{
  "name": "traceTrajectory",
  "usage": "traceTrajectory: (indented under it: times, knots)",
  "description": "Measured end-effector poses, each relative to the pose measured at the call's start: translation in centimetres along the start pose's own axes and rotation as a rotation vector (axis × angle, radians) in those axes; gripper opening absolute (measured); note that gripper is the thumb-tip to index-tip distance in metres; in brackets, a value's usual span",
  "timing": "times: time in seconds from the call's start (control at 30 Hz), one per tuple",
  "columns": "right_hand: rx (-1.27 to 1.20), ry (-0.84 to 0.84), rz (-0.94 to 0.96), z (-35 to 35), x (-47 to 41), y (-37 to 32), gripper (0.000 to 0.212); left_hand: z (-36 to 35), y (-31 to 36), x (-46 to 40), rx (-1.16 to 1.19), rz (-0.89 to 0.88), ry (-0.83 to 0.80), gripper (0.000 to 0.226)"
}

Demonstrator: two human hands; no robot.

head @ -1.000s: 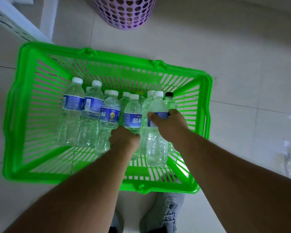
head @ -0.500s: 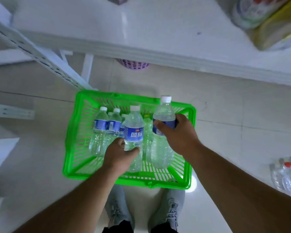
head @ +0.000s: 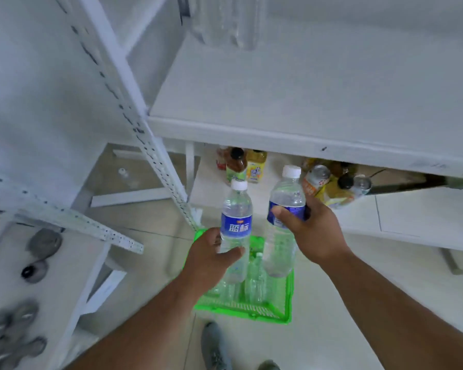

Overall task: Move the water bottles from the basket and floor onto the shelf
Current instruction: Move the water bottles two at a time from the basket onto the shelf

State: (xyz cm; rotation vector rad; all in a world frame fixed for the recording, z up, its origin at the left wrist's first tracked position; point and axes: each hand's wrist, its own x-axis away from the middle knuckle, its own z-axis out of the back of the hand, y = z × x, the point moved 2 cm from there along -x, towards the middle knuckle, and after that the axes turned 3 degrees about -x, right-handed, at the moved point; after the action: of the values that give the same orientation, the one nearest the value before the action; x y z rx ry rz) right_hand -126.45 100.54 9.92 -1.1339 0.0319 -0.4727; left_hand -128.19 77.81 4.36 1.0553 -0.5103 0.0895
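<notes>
Water bottles fill both hands: the left hand (head: 211,259) curls round one bottle (head: 235,233) below its blue label, the right hand (head: 314,236) wraps another (head: 285,220) at its label. Both stand upright above the green basket (head: 288,297), near the white shelf (head: 305,102).

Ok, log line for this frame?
left hand: holds bottle | right hand: holds second bottle | above basket | shelf ahead

Head view, steeply downward, near shelf (head: 305,134)
</notes>
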Motion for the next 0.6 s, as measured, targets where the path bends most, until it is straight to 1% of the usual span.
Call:
traceTrajectory:
  times: [0.07, 0.17, 0.3, 0.47, 0.6]
  knots:
    - [-0.003, 0.021, 0.064, 2.4, 2.3, -4.2, 0.028, 1.8, 3.5, 3.2, 0.034, -0.052, 0.017, 0.035]
    - [0.002, 0.055, 0.154, 5.9, 5.7, -9.8, 0.023, 4.0, 8.4, 8.1, 0.088, -0.119, 0.034, 0.038]
    - [-0.005, 0.097, 0.234, 9.8, 9.4, -15.5, 0.03, 6.1, 14.3, 13.4, 0.111, -0.206, 0.082, 0.049]
    - [-0.082, 0.083, 0.332, 13.8, 12.4, -22.2, 0.025, 8.3, 20.8, 17.8, 0.096, -0.327, 0.138, 0.049]
    - [-0.123, 0.053, 0.389, 15.6, 13.3, -25.4, 0.03, 9.6, 23.6, 20.0, 0.116, -0.349, 0.191, 0.044]
